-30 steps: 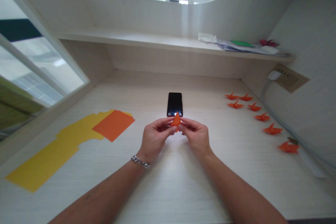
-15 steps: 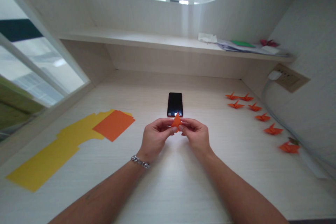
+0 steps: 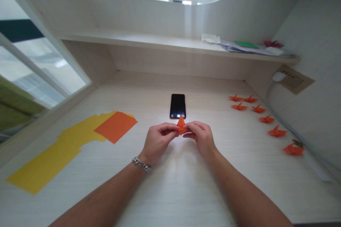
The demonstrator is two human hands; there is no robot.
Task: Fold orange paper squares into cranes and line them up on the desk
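Note:
A small piece of folded orange paper (image 3: 181, 123) is pinched between my two hands, its pointed tip facing away from me. My left hand (image 3: 159, 138) is closed on its left side, thumb and index finger together at the edge. On the opposite side, my right hand (image 3: 201, 135) grips it with thumb and fingertips. Just beyond the tip lies a black phone (image 3: 178, 105), flat on the desk. The fingertips cover the paper's side edges.
Yellow sheets (image 3: 44, 165) spread across the left of the desk, with orange sheets (image 3: 115, 127) on top. Several folded orange paper cranes (image 3: 277, 132) line the right side, beside a grey cable (image 3: 285, 124). A shelf (image 3: 149, 42) with papers crosses the back.
The folded paper now shows more of its lower part, which looks spread wider. My fingers have shifted to its side edges, and my right thumb has moved off its front.

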